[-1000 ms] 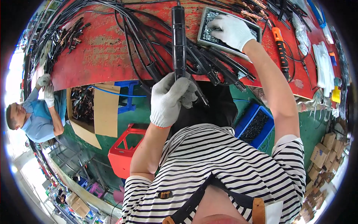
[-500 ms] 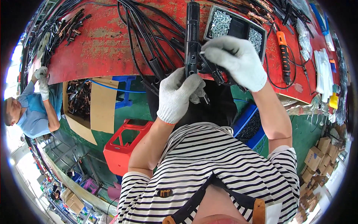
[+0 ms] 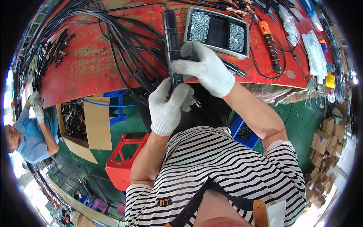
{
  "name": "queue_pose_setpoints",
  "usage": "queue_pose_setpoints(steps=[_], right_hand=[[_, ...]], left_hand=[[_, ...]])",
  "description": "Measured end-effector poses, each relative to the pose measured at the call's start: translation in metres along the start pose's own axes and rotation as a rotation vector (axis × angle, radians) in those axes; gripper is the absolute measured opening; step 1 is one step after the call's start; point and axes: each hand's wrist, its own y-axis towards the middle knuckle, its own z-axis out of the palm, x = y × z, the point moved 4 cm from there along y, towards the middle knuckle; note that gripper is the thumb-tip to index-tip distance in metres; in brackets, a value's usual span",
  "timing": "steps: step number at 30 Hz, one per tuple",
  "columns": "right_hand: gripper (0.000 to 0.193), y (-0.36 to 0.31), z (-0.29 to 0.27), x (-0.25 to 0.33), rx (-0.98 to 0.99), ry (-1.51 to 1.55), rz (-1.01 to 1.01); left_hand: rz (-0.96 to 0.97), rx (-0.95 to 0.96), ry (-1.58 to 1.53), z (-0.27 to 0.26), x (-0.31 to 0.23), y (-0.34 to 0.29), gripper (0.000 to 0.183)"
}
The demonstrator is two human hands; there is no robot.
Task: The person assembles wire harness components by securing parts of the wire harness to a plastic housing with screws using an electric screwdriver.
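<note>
A long black tube (image 3: 171, 34) stands nearly upright in the picture, over the table's front edge. My left hand (image 3: 166, 108), in a white knitted glove, is closed around its lower end. A thin dark piece with a bright tip (image 3: 197, 101) pokes out beside those fingers. My gloved right hand (image 3: 208, 70) is closed against the tube's middle, its thumb lying across the front. Whether something small sits under that thumb is hidden. Just beyond the right hand is a tray (image 3: 218, 32) of silver screws. Black rod-like parts (image 3: 234, 69) lie at the table edge beside my right wrist.
Black cables (image 3: 121, 45) spread over the red table (image 3: 90, 56). An orange-and-black electric screwdriver (image 3: 270, 49) lies at right with its cord. A red stool (image 3: 124, 162), a cardboard box (image 3: 98, 125) and a blue bin (image 3: 242, 132) stand below. At far left another person (image 3: 36, 142) works.
My right hand has come onto the tube, its thumb now across the front. The black parts that were under it now show at the table edge. The whole view has shifted slightly.
</note>
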Motion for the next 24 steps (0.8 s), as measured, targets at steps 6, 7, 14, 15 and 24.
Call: queue_pose_setpoints(steps=[6,7,14,15,24], right_hand=[[0.054,0.006,-0.01,-0.015,-0.089,-0.136,-0.149],[0.048,0.006,-0.022,-0.012,-0.123,-0.209,-0.213],[0.035,0.034,-0.19,-0.023,-0.355,-1.215,-0.276],[0.032,0.034,-0.189,-0.025,-0.301,-1.311,-0.317],[0.02,0.05,-0.192,-0.028,-0.156,-1.501,-0.494]], left_hand=[[0.032,0.044,-0.066,0.0,0.006,0.007,0.028],[-0.003,0.044,-0.097,-0.001,0.007,0.008,0.027],[-0.047,0.017,-0.121,-0.004,0.005,0.011,0.027],[-0.055,0.019,-0.127,-0.003,0.007,0.011,0.027],[-0.107,0.02,-0.144,0.002,0.009,0.012,0.03]])
